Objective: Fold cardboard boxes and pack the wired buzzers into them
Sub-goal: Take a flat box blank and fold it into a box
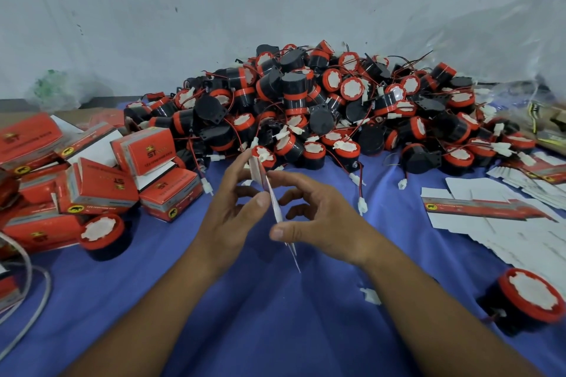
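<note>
Head view: left hand and right hand pinch a flattened cardboard box edge-on over the blue-clothed bench.
At the centre, the box is thin printed card, white on one face and red on the other. It looks very light, springy at its creases and easily bent, so it is probably best held by its long edges, thumbs against fingers, as both hands grip it now. At twelve o'clock lies a big heap of buzzers: hard black plastic drums with red rims, white faces and thin wires ending in white plugs. The wires look likely to snag, so lift one by the drum. Folded boxes sit at nine o'clock and flat blanks fan out at three o'clock.
</note>
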